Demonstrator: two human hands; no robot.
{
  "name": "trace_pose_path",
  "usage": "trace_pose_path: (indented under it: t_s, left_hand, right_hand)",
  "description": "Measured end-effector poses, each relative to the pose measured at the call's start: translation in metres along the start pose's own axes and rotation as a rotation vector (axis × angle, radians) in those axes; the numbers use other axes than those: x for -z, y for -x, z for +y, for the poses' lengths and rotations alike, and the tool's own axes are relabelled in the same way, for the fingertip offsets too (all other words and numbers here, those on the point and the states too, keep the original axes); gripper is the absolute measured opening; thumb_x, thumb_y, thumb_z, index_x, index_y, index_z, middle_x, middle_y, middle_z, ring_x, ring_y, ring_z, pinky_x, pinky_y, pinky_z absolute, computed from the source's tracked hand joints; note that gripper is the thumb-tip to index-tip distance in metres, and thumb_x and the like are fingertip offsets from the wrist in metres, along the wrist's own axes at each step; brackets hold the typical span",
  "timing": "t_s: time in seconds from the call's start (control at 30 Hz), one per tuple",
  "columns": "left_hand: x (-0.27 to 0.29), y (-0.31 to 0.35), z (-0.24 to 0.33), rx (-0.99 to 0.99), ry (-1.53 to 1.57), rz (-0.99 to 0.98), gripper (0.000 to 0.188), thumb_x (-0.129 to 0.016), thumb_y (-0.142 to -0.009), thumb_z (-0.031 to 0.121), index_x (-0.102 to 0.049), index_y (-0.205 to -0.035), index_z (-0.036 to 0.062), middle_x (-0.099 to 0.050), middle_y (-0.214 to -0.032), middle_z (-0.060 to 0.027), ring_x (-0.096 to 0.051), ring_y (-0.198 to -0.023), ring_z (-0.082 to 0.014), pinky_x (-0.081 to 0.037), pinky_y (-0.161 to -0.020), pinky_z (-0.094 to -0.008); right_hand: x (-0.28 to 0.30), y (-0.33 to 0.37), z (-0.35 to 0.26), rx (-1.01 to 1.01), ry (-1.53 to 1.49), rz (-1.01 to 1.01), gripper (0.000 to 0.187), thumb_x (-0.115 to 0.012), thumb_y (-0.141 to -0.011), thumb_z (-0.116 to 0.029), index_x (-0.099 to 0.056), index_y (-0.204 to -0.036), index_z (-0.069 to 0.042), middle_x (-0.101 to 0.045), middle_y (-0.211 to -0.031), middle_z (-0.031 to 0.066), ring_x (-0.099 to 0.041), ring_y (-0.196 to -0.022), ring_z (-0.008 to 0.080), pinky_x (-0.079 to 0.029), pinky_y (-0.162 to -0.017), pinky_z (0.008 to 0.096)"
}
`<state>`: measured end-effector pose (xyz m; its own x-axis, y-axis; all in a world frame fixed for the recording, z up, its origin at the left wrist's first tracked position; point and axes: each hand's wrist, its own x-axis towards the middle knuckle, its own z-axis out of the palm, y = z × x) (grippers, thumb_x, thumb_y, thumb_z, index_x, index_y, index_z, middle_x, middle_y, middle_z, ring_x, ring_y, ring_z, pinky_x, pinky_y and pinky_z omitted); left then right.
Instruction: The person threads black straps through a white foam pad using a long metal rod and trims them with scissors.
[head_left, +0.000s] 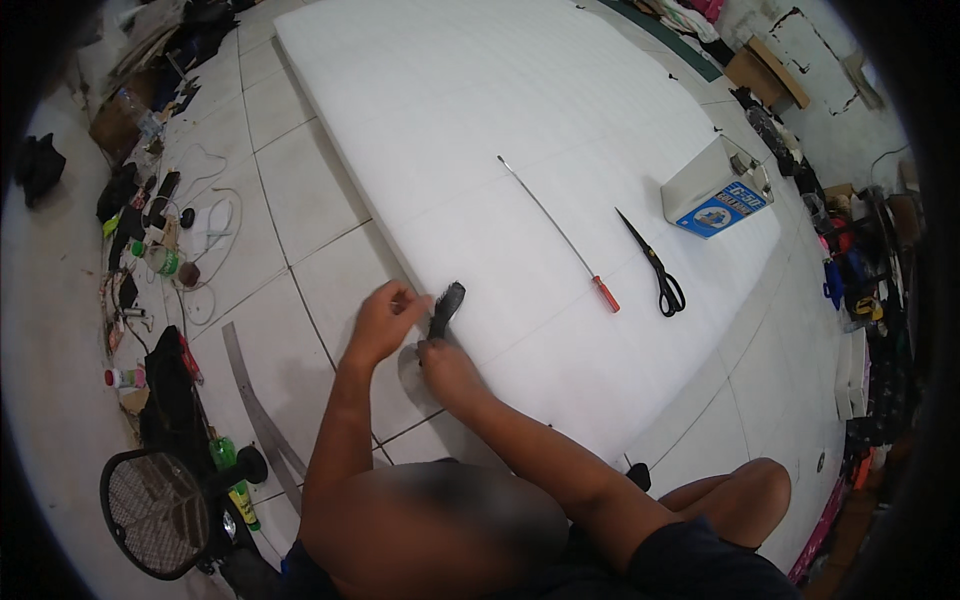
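A large white foam-like slab (pixel 520 250) lies on the floor before me. At its near left edge, my right hand (pixel 452 375) is closed around the lower end of a short black strip-like thing (pixel 449 305). Its upper end rests over the slab and looks ragged; the exact kind is unclear. Close beside it on the left, my left hand (pixel 388 322) has its fingers curled and pinched at the slab's edge; anything in them is too small to make out. On the slab lie a long thin screwdriver (pixel 604 293) with a red handle and black-handled scissors (pixel 660 280).
A rectangular can (pixel 715 195) with a blue label stands on the slab's right side. Left on the tiled floor are a metal ruler-like strip (pixel 250 390), a mesh-headed racket (pixel 157 512), bottles (pixel 160 260) and cords. Clutter lines the right wall, with cardboard (pixel 765 75) farther back.
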<state>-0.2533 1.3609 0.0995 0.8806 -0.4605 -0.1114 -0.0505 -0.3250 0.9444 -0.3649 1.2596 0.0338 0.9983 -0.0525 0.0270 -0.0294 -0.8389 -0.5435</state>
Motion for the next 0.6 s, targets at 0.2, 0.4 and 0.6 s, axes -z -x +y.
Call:
trace_pose_path:
  t_s: [0.2,0.4,0.6]
  left_hand:
    - [-0.038,-0.001,-0.008,0.152,-0.108,-0.042,0.021,-0.069,-0.086,0.018,-0.060,-0.095,0.0010,-0.061,-0.073,-0.0098,-0.061,-0.069,-0.0223,-0.049,-0.065,-0.0346]
    - [-0.008,-0.019,-0.014,0.058,-0.158,-0.212,0.023,-0.064,-0.092,0.020,-0.062,-0.102,0.0000,-0.064,-0.083,-0.0089,-0.061,-0.077,-0.0151,-0.050,-0.069,-0.0301]
    - [0.007,-0.019,-0.028,0.145,0.128,-0.303,0.022,-0.061,-0.093,0.020,-0.064,-0.102,-0.0001,-0.065,-0.089,-0.0081,-0.060,-0.081,-0.0162,-0.048,-0.075,-0.0301]
  right_hand:
    - [0.011,-0.003,-0.006,0.106,0.164,-0.141,0.014,-0.057,-0.084,-0.012,-0.065,-0.076,-0.003,-0.069,-0.078,0.0161,-0.069,-0.060,0.0282,-0.055,-0.050,0.0416]
    - [0.049,-0.017,-0.025,0.217,0.472,-0.093,0.010,-0.060,-0.080,-0.010,-0.066,-0.074,-0.005,-0.067,-0.078,0.0106,-0.069,-0.069,0.0235,-0.056,-0.054,0.0353]
    - [0.073,-0.022,-0.008,0.375,0.330,-0.066,0.008,-0.060,-0.078,-0.009,-0.064,-0.082,-0.003,-0.064,-0.087,0.0096,-0.065,-0.079,0.0243,-0.054,-0.066,0.0369]
